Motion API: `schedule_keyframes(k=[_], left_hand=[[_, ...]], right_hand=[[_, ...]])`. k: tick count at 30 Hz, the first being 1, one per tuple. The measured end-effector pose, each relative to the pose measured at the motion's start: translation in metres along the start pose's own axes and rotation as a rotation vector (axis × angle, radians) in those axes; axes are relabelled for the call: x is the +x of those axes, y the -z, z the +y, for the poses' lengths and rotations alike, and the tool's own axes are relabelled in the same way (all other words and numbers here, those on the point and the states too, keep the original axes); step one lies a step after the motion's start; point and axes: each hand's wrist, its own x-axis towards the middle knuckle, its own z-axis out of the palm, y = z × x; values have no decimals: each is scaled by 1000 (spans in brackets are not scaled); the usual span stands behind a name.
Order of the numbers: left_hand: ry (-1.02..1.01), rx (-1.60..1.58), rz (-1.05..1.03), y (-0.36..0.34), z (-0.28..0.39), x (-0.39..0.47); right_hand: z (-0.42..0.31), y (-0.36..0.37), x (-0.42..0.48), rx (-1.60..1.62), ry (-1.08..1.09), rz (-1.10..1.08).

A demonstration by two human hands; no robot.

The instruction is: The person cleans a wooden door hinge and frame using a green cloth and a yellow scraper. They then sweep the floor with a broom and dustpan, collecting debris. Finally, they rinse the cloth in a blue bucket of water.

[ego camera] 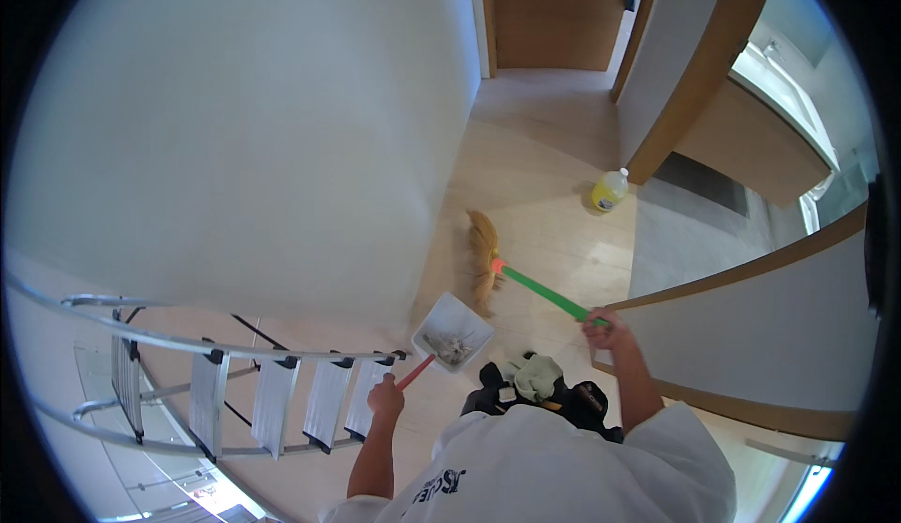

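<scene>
My right hand (604, 327) grips the green handle (545, 292) of a broom. Its straw bristles (484, 255) fan out over the floor beside the wall, joined to the handle by an orange collar (498, 266). A red stick handle (415, 374) is held in my left hand (386, 396). That handle leads to a white dustpan (450, 312), which lies at the foot of the wall with its mouth towards the bristles. Inside the pan is a small heap of greyish debris (450, 348).
An aluminium stepladder (271, 403) stands close on my left. A bottle of yellow liquid (609, 190) sits on the floor by the bathroom doorway's wooden frame (642, 164). A long white wall (281, 136) runs along the left, and a brown door (556, 16) is at the far end.
</scene>
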Motion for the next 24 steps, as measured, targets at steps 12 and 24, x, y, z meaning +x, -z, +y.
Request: schedule_keyframes(k=[12,24], left_hand=[[-90,343,-129,32,41,152],[-121,294,-221,52,79,206]], right_hand=[[-40,-97,-34,-470,330,955],[-95,-93,179,23,90,634]])
